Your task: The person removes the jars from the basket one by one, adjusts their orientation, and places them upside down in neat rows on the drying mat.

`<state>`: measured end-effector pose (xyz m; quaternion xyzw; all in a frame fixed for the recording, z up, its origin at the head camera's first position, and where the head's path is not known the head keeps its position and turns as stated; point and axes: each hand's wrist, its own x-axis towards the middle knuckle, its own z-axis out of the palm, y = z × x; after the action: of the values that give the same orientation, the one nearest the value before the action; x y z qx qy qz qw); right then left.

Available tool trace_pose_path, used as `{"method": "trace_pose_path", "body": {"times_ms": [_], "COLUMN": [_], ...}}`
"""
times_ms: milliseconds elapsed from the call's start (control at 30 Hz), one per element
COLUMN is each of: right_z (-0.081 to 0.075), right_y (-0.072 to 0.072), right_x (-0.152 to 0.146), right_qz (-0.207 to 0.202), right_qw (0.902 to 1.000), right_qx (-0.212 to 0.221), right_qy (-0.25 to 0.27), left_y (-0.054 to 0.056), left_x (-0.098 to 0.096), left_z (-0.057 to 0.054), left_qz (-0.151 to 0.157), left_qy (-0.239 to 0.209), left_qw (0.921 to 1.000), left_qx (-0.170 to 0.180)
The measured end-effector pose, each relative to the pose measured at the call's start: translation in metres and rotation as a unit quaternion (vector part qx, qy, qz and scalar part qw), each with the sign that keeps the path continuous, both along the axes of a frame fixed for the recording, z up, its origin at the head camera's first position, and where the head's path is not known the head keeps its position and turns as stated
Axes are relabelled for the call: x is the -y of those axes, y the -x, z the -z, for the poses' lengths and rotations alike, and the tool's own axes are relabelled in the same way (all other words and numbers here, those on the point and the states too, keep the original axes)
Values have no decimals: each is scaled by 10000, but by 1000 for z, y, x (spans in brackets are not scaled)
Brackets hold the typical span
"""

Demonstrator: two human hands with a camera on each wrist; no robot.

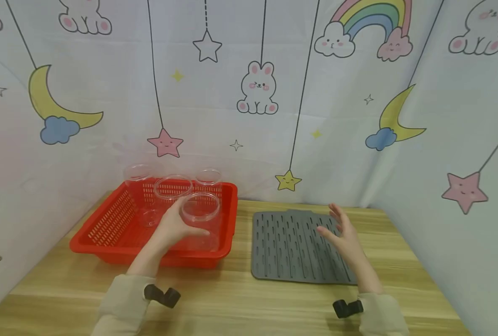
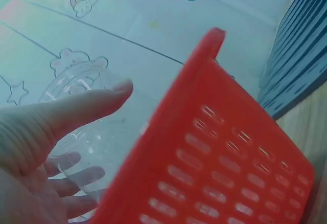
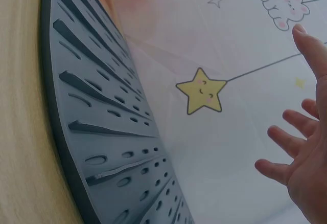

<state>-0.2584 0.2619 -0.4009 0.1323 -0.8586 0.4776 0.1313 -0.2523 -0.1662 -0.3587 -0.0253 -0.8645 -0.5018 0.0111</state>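
My left hand [image 1: 171, 228] reaches over the front of a red plastic basket [image 1: 144, 257] and holds a clear plastic cup [image 1: 204, 233] by its left side. The thumb lies across the near side of the cup; in the left wrist view the fingers [image 2: 82, 175] show through its clear wall. That cup stands upright at the basket's front right corner. Over the right part of a grey ridged drying mat [image 1: 287, 252], my right hand [image 1: 347, 235] hovers with fingers spread and nothing in them.
Several more clear cups, among them one at the back left [image 1: 137, 179] and one at the back right [image 1: 208, 177], stand in the basket. Basket and mat lie side by side on a wooden table [image 1: 249, 303]. A white printed curtain [image 1: 215, 112] encloses the back and sides.
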Motion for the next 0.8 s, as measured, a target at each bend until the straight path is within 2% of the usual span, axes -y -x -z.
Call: {"method": "trace_pose_path", "body": {"times_ms": [133,267,400,467,533,600,667,800], "right_z": [-1,-3,-5,-6,-6,-7,-8,-12], "right_y": [0,0,-1,-1,-2,-2,-3,-5], "right_x": [0,0,2,3,4,6,8,13], "right_qz": [47,75,72,64,42,13,-19,-89], "right_qw": [10000,9999,9998,9997,9995,9991,9985,9971], "right_qx": [17,71,109,93,81,66,68,108], "right_qy": [58,86,161,222,314,424,534,751], "left_y": [-3,-6,-10,-10,-10,-8,-6,-1], "left_x": [-7,-19,-34,-42,-52,-61,-70,-86], "left_z": [-12,-23,-34,-37,-39,-40,-41,-41], "left_qz": [-120,-304,-460,-507,-555,-554,-516,-343], "left_qy": [41,192,281,336,506,731,1028,1707], "left_qw": [9992,9952,9867,9800,9713,9593,9441,9088], "left_qx": [-379,-913,-1536,-1894,-2257,-2672,-3090,-3791]}}
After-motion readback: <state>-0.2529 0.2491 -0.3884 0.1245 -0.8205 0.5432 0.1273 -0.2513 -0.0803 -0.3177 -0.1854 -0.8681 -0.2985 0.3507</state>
